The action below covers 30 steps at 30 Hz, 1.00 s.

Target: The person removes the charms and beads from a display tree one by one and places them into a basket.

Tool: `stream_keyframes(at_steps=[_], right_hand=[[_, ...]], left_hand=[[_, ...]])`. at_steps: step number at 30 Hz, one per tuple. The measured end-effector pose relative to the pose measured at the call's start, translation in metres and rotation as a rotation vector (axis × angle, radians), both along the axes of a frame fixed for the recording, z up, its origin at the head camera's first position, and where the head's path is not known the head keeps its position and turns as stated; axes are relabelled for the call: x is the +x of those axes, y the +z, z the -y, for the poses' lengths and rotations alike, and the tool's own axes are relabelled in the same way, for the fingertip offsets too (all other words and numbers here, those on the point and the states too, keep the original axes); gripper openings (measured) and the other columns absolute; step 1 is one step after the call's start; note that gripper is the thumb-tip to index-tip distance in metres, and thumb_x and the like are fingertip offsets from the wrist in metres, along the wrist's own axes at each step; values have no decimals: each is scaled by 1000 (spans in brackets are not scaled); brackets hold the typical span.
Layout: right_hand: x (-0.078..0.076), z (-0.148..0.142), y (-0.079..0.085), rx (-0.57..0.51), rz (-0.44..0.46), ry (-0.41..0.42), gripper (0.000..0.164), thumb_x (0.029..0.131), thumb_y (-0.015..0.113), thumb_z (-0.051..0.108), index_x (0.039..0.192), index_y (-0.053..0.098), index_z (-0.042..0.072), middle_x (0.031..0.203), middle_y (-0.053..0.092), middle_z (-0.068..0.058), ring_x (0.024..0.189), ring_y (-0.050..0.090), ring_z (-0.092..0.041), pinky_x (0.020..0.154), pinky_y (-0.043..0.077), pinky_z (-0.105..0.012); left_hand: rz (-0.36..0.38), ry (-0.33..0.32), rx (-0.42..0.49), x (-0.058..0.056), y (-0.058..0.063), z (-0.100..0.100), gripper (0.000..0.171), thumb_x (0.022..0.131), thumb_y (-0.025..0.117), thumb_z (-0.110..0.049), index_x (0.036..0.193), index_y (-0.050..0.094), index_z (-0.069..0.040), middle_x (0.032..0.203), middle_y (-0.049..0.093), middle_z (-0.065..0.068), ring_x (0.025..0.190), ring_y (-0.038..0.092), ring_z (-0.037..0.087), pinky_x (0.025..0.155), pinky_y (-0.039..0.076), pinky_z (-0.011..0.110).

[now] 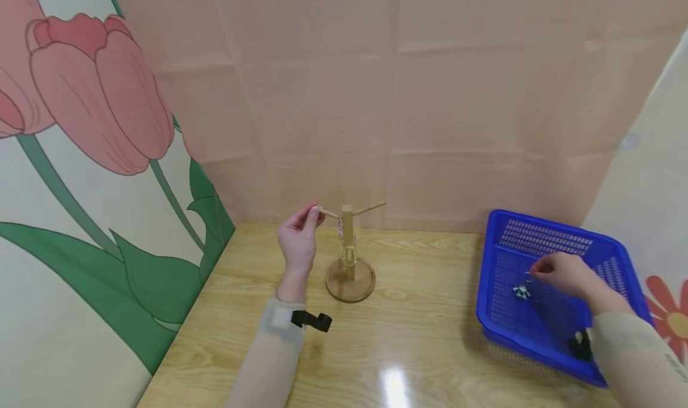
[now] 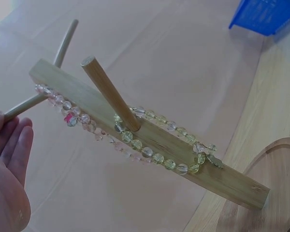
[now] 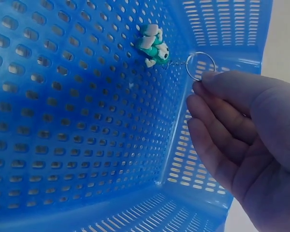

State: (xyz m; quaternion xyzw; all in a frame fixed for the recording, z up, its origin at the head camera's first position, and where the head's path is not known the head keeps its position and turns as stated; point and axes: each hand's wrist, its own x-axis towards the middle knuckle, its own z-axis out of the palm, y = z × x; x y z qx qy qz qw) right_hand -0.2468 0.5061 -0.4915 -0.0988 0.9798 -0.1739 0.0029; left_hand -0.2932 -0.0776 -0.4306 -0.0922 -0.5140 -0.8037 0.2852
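Right fingers (image 3: 208, 142) pinch keychain (image 3: 154, 46) in blue basket (image 1: 485, 276); left fingers (image 2: 20, 150) pinch peg (image 2: 25, 107) (2 bracelets (image 2: 157, 158) on stand (image 2: 237, 187)).

No lettering, label, brand, number or sign is readable in any view. A small dark marking (image 1: 676, 366) on the person's right forearm (image 1: 636, 351), at the head view's right edge, is too blurred to make out.

the ring (image 3: 187, 66) was shiny metal; the charm (image 3: 153, 47) looked like smooth plastic or rubber. the stand (image 1: 349, 232) was smooth, matt wood. the beads (image 2: 158, 158) had a clear, glassy gloss. the basket (image 1: 529, 324) was perforated, faintly glossy plastic, the tabletop (image 1: 419, 312) glossy wood-grain, the backdrop (image 1: 333, 115) matt and creased, cloth or paper.
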Motion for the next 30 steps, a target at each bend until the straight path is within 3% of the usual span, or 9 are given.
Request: stream_keyframes(at_steps=[9, 15, 21, 30], right_hand=[[2, -2, 6, 7, -5, -55, 14, 97, 76, 15, 94, 80, 1, 91, 78, -13, 82, 73, -32, 76, 63, -62], [0, -5, 10, -7, 37, -82, 21, 99, 76, 19, 97, 80, -2, 91, 77, -15, 82, 73, -34, 74, 63, -63], [0, -4, 18, -11, 16, -82, 26, 99, 78, 26, 98, 82, 1, 93, 79, -14, 85, 74, -36, 77, 62, -64], [10, 25, 50, -82, -8, -165, 63, 106, 67, 49, 125, 73, -10, 118, 73, -32, 108, 66, -57, 82, 59, -71]], left_hand=[[17, -2, 7, 1, -1, 0, 24, 98, 76, 4, 114, 69, 21, 100, 79, 21, 86, 79, 14, 85, 68, 36], [20, 6, -5, -1, -1, 1, 23, 98, 76, 4, 114, 71, 19, 101, 79, 22, 86, 79, 15, 85, 69, 35], [14, -2, -3, -2, 0, 2, 23, 98, 76, 4, 114, 71, 20, 101, 79, 21, 86, 79, 15, 85, 69, 35], [6, -16, 13, 1, 0, 1, 19, 98, 75, 6, 112, 73, 17, 100, 79, 21, 86, 79, 15, 85, 69, 36]])
